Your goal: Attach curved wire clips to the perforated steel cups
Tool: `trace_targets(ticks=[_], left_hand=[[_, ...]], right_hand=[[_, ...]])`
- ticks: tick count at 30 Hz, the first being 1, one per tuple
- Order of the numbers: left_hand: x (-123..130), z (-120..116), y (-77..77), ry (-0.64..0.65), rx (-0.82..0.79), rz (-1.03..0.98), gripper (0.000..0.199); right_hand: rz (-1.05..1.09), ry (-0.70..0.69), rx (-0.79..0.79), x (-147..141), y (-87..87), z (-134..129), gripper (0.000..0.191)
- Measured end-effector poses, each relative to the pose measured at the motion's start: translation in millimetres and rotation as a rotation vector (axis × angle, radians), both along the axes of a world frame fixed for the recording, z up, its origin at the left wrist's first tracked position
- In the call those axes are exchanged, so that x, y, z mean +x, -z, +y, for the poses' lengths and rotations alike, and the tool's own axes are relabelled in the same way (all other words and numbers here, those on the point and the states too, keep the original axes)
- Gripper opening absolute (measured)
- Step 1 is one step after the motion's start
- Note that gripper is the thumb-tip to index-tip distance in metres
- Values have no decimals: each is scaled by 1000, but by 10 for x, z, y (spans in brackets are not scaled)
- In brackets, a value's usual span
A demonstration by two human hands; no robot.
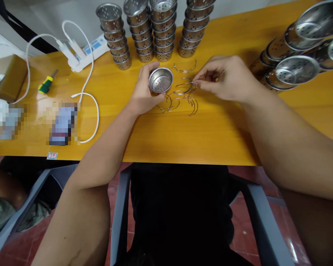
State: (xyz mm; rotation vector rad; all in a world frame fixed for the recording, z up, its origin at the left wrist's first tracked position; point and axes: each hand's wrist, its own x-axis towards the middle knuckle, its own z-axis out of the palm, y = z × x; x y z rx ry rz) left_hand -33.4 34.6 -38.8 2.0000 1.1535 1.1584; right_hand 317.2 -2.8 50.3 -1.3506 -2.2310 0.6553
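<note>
My left hand is wrapped round a small perforated metal cup, whose open mouth faces up toward me. To its right, my right hand pinches a thin bent wire piece between thumb and forefinger. Several more curved wire pieces lie loose on the table between and below the hands. Another curved wire rests a little farther back. The fingertips of my right hand partly hide the end of the wire they grip.
Stacks of perforated metal cups stand along the back, with more stacks at right. A power strip with white cables, a screwdriver, a phone and a cardboard box are on the left. Another person's leg shows at lower left.
</note>
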Motion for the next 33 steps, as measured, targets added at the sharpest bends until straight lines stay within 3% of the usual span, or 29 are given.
trace_targets(ticks=[12,20,28,33], left_hand=[[-69,158,184,59,67,-24,119],[36,-65,-65,41,17,-33,106],[-8,33,65,42,73,-21,104],[59,19,40,8,24,-62,107]], right_hand=[[194,66,-22,-33,85,13,17],[259,103,-52,-31,126,61,21],[250,102,-44,-21,176,102,34],[263,166,-52,-48,154,97,32]])
